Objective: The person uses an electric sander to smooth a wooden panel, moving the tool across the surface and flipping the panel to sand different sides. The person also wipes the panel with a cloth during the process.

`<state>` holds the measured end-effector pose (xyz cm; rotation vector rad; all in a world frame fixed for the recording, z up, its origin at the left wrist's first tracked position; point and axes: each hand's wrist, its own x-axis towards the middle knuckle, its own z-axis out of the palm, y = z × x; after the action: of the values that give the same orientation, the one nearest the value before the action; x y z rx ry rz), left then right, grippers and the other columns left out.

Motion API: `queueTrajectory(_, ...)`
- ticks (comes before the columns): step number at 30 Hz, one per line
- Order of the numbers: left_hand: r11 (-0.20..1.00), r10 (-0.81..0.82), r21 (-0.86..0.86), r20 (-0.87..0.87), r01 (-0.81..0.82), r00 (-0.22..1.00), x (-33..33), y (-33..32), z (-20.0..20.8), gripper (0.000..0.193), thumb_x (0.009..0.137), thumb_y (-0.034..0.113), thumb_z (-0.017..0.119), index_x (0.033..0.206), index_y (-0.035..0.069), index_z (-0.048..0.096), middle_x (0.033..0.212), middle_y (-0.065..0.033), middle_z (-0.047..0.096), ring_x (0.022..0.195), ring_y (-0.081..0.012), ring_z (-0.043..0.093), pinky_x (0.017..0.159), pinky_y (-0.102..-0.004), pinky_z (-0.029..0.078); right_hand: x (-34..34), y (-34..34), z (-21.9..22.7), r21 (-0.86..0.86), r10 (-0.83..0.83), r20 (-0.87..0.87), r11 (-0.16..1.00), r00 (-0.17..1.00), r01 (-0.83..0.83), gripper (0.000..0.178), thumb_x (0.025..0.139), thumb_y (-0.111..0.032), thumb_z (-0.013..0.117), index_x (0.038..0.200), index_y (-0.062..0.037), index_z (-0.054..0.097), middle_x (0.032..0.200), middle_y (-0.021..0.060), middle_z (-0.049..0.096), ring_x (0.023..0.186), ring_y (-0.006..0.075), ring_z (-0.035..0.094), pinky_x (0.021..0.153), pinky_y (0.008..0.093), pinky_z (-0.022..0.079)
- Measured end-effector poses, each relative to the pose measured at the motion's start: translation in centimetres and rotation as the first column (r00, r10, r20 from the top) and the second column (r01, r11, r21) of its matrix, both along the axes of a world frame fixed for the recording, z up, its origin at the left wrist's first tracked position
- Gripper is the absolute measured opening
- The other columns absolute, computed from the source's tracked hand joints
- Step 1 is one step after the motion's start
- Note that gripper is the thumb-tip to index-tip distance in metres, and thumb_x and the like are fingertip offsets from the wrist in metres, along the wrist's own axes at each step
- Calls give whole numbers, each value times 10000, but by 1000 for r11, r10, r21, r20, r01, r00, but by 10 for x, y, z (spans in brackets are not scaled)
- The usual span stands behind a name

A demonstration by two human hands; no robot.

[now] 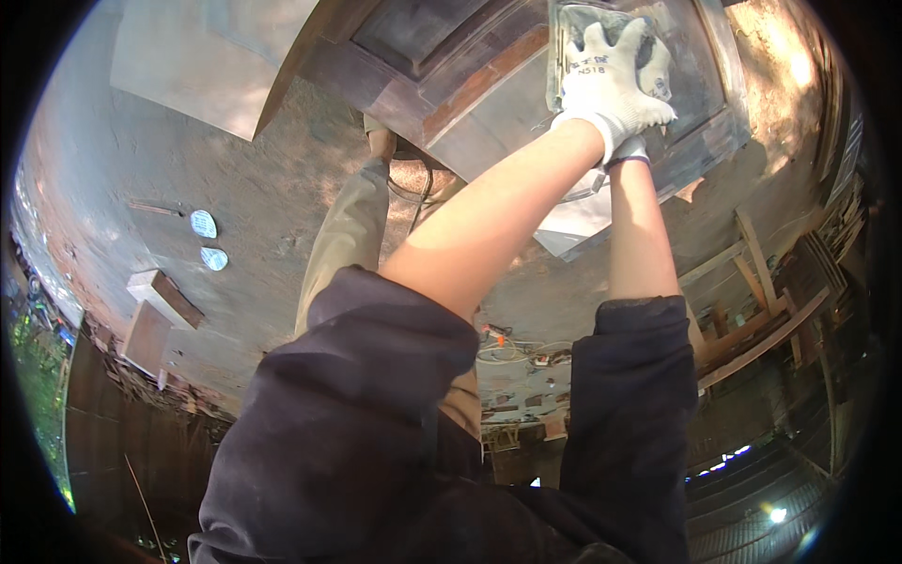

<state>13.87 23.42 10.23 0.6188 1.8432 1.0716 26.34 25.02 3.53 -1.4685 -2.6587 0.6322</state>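
Observation:
My left hand (615, 75), in a white knit glove with dark print, lies with bent fingers over a grey rectangular tool (569, 26). The tool rests on a brown wooden panel (489, 136) with raised moulding and recessed fields. Only the grey rim and dark parts between my fingers show, so its exact kind is unclear. My right hand (631, 150), also gloved, is just behind the left wrist, on the near side of the tool. The left hand and forearm cover most of it, and its fingers are hidden.
A pale flat board (202, 61) is at the upper left. On the floor lie two round discs (203, 224) and wooden blocks (167, 299). A dark cord (423, 193) hangs below the panel, beside my leg. Timber frames (752, 268) stand at the right.

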Motion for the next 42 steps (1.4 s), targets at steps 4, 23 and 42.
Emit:
queueTrajectory(4,985,-138,-101,-2,137,990,21,-26,5,1022,551,401,861,1466,305,416,1472,-239,360,1328,-508,373,1062,-576,434,8,-35,0,10,-33,12,999,999,33,602,952,-279,478,1510,-83,363,1463,132,455,1346,290,420,1080,422,366)
queueTrajectory(23,974,-197,124,36,191,980,141,-96,-46,1255,537,433,935,1542,79,270,1471,-233,368,1408,-406,339,1142,-482,376,118,-111,-48,79,17,530,994,848,-70,571,968,-389,418,1472,-121,421,1451,122,492,1328,295,450,1093,401,364)
queueTrajectory(42,852,-515,-105,-5,512,857,199,-172,-5,1067,594,412,872,1505,145,384,1488,-290,338,1376,-482,334,1132,-555,297,169,-198,0,13,-593,72,804,802,594,521,930,-296,556,1396,-77,479,1333,149,528,1218,314,518,1053,426,402)
